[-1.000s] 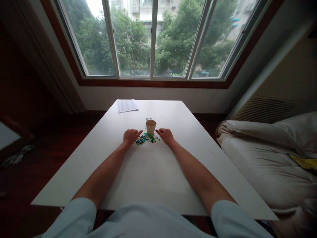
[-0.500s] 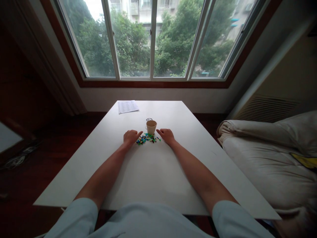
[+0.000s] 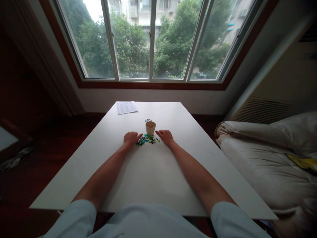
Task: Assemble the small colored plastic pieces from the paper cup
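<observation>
One white table (image 3: 153,178); one cup (image 3: 150,129), mouth up, long axis vertical; pieces (image 3: 141,141) too small to count; left hand (image 3: 130,137), right hand (image 3: 165,135) curled, contents indeterminable

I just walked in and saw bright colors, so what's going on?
A person's left hand and right hand are over a white table, either side of an upright tan cup. Small colorful pieces lie in front of it, some right by the left hand. Neither hand visibly holds anything.
</observation>
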`<action>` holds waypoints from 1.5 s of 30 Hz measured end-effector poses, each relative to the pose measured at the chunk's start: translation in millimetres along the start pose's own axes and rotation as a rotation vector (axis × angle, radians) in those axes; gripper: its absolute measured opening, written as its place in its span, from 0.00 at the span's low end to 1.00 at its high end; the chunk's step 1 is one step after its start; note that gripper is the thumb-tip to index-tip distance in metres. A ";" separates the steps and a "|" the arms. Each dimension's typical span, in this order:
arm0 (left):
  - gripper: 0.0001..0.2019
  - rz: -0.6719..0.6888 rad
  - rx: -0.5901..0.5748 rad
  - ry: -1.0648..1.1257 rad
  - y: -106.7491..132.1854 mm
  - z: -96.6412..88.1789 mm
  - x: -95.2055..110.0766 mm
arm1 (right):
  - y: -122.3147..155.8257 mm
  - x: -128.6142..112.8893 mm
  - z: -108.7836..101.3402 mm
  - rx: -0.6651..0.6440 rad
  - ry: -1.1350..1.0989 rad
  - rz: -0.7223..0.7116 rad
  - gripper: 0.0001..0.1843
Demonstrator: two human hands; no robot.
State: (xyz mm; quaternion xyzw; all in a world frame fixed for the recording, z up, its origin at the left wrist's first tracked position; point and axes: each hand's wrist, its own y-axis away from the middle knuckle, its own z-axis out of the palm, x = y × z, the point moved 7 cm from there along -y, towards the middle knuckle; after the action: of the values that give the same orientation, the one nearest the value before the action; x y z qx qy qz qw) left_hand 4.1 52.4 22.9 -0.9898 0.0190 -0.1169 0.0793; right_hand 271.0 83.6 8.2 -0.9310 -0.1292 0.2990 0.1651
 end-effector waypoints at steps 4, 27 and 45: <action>0.25 0.026 0.013 -0.010 -1.7 2.3 -0.9 | -0.7 -0.8 1.0 -0.004 -0.002 -0.012 0.36; 0.14 0.100 0.125 0.264 6.9 2.2 6.3 | 5.2 -10.4 -6.3 -0.017 -0.040 -0.005 0.36; 0.23 -0.046 0.117 0.219 10.3 -6.4 -5.4 | 2.8 13.8 -14.1 0.095 -0.428 0.214 0.48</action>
State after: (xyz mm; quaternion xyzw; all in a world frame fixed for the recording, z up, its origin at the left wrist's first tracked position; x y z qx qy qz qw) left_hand -2.8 41.5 26.1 -0.9650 -0.0021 -0.2268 0.1316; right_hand 290.8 82.5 10.9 -0.8460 -0.0477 0.5110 0.1448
